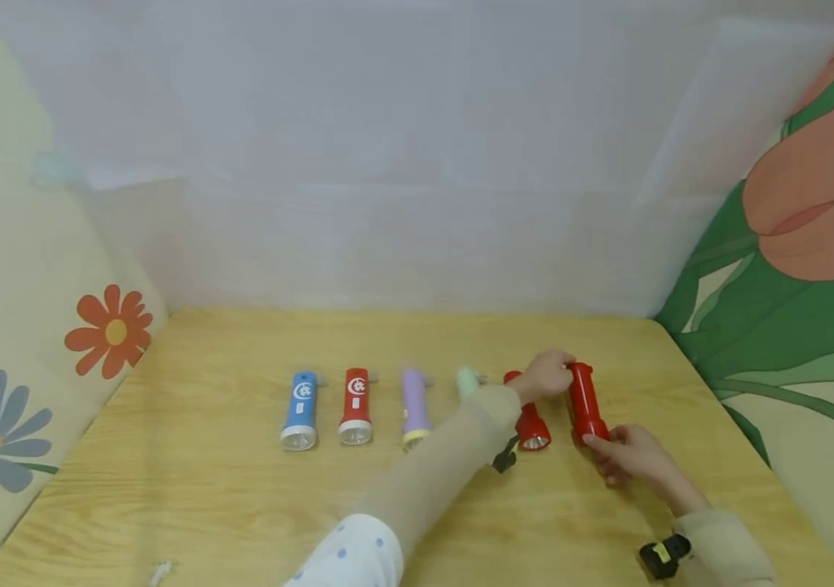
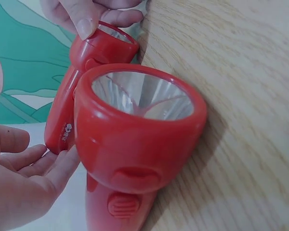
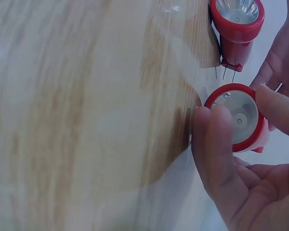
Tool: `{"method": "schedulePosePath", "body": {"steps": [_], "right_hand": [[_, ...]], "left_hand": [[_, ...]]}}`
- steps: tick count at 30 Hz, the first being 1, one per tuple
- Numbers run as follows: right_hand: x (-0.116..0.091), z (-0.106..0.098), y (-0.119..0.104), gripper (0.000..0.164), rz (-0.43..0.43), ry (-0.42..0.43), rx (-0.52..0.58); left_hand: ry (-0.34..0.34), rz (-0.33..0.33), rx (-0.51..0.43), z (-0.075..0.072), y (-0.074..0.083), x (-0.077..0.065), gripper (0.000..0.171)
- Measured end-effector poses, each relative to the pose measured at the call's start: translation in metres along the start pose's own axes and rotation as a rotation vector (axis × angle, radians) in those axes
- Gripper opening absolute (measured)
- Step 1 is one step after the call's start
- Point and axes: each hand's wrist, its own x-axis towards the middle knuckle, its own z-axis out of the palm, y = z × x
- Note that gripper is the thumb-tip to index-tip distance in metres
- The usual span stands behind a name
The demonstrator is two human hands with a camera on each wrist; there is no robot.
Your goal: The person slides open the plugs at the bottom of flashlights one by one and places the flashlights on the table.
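A plain red flashlight (image 1: 584, 399) lies at the right end of a row, lens toward the front. My right hand (image 1: 633, 455) pinches its lens end, with the thumb on one side and fingers on the other in the right wrist view. My left hand (image 1: 550, 373) reaches across to its tail end; in the left wrist view the extended fingers (image 2: 58, 171) touch the tail while the thumb stands apart. Just left lies another red flashlight (image 1: 531, 425), partly behind my left forearm. Thin metal prongs (image 3: 229, 73) show near its tail in the right wrist view.
Farther left lie a mint-green flashlight (image 1: 467, 381), mostly covered by my sleeve, a purple one (image 1: 414, 399), a red one with a white rim (image 1: 355, 403) and a blue one (image 1: 301, 408). A small white object (image 1: 160, 573) sits at the wooden table's (image 1: 240, 505) front left.
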Motion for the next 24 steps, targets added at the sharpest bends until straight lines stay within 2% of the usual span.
{"method": "schedulePosePath", "body": {"steps": [3,10,17,24], "right_hand": [[-0.002,0.001,0.003,0.037,0.024,0.01,0.013],[-0.005,0.005,0.01,0.039,0.023,0.024,0.014],[-0.004,0.008,0.007,0.037,0.008,0.056,0.011],[0.001,0.006,0.003,0.042,-0.013,0.072,-0.019]], "left_hand": [[0.006,-0.002,-0.056,0.004,0.002,-0.004,0.041],[0.033,0.006,-0.142,0.007,0.003,-0.013,0.041],[0.087,-0.004,-0.231,0.009,-0.001,-0.013,0.04],[0.136,0.029,-0.215,0.003,-0.002,-0.01,0.039]]}}
